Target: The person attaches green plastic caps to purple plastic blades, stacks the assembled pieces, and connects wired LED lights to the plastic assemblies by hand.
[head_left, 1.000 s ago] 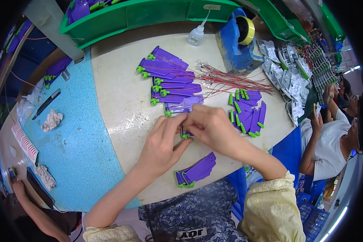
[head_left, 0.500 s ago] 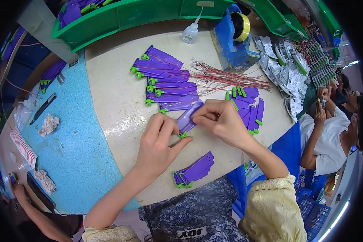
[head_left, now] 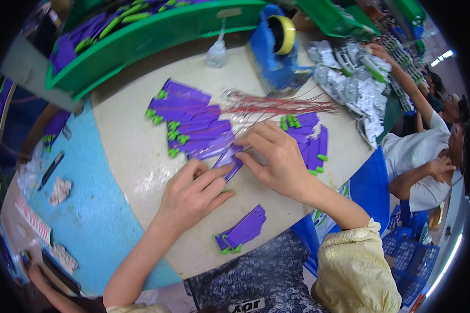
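A flat purple plastic piece [head_left: 227,163] slants between my hands above the tabletop. My left hand [head_left: 193,197] is closed on its lower end, fingers pressing its face and hiding the tip. At the upper end, the thumb and fingers of my right hand [head_left: 278,160] pinch it; a thin wire shows near these fingertips. Just beyond lies a fanned row of purple pieces with green ends [head_left: 196,116], thin red wires running over them. Right of my right hand is another group of purple pieces [head_left: 318,148]. Nearer me sits a small stack of purple pieces [head_left: 247,228].
A bundle of red wires [head_left: 287,106] lies beyond my hands. Farther back stand a white dropper bottle [head_left: 216,53], a blue tape dispenser [head_left: 271,49] and a green bin [head_left: 156,39]. Silvery packets [head_left: 344,78] are heaped at right, where another person [head_left: 415,141] reaches. Left lies a black-handled tool [head_left: 51,169].
The view has shifted somewhat. My right fingers have moved to the purple piece's upper end, and my left fingers now lie across its lower part. The person at right has stretched an arm toward the packets.
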